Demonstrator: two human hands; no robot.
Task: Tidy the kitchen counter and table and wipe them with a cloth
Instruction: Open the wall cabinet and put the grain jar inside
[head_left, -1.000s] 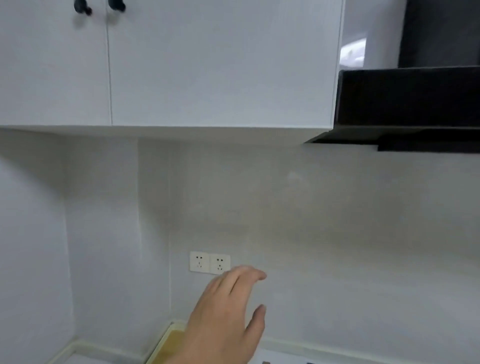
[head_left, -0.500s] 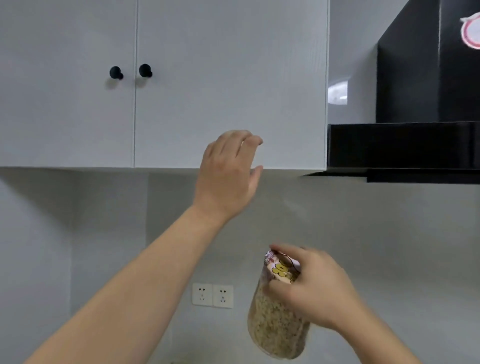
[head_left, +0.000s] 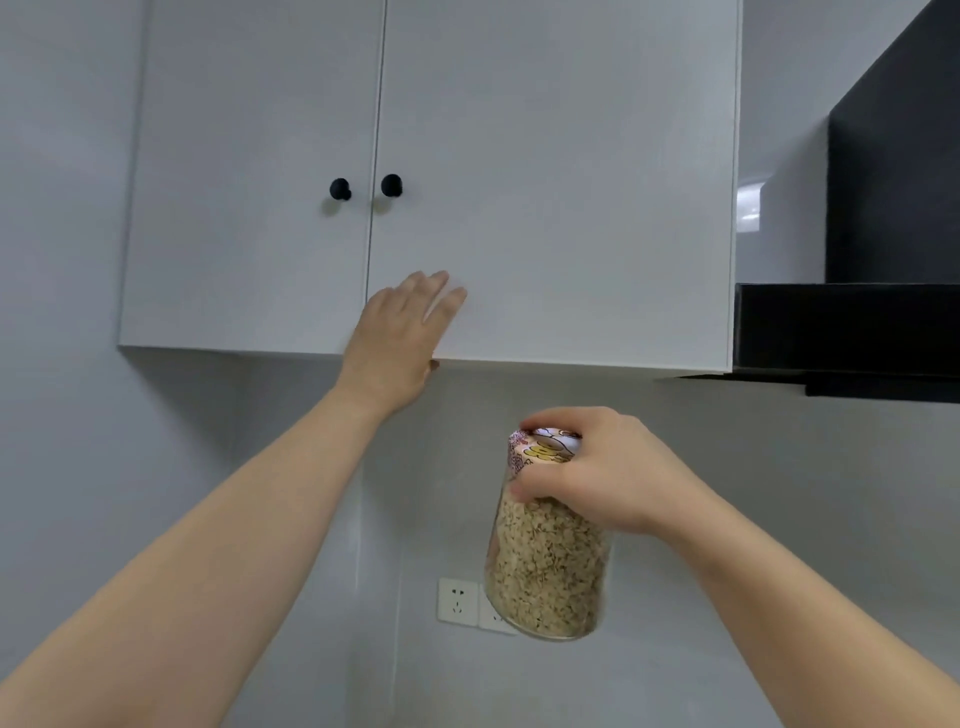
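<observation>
Right hand (head_left: 605, 470) clamps the patterned lid of the clear oat-filled jar (head_left: 548, 561), held up below the white wall cabinet (head_left: 545, 182). Left hand (head_left: 400, 332), fingers flat, thumb under the right door's bottom edge, probably to pull it open and shelve the jar.

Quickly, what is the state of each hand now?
Left hand: open, flat against the lower edge of the cabinet door.
Right hand: closed around the lid of the grain jar.
</observation>
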